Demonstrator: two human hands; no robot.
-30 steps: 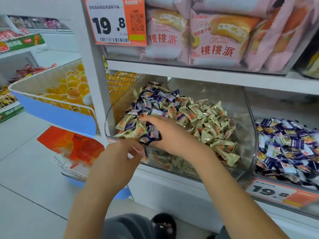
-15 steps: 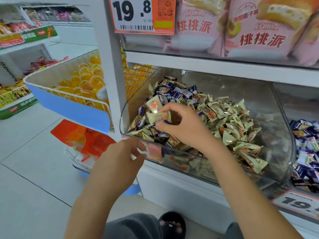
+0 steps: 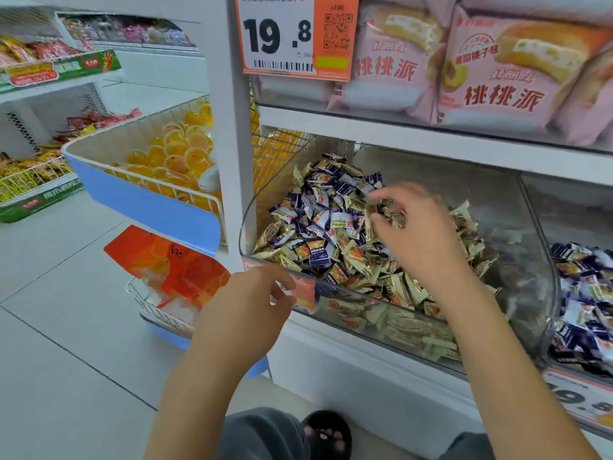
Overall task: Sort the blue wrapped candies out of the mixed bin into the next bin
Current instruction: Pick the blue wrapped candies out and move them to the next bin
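Over the middle of the mixed bin (image 3: 530,270), the right hand (image 3: 421,234) hangs with its fingers curled down onto the heap, and between the fingertips (image 3: 374,197) there seem to be 1 or 2 cream and brown wrapped candies; the blur there is too heavy to say how firmly they are pinched. The blue wrapped candies (image 3: 318,214) lie to the left of that hand and a little beyond it, bunched in the left and back part of the pile, while the cream candies (image 3: 398,287) fill the front and the right. So the right hand is the nearer one, just beside the blue cluster and above it, and the reach it needs looks like a short one to the left. The left hand (image 3: 245,313) sits lower, outside the bin at its front left corner, fingers loosely bent and holding nothing, close to the orange label (image 3: 303,292) on the clear front wall. The next bin (image 3: 554,293), already carrying blue candies, stands on the far right past the clear divider, so any blue candy picked up has to cross the whole width of the mixed bin from left to right. That crossing is the relation the coming move turns on, I judge: pick on the left, drop on the right, and the right arm is the one placed to do both. The candies lie every way, with no common long axis.
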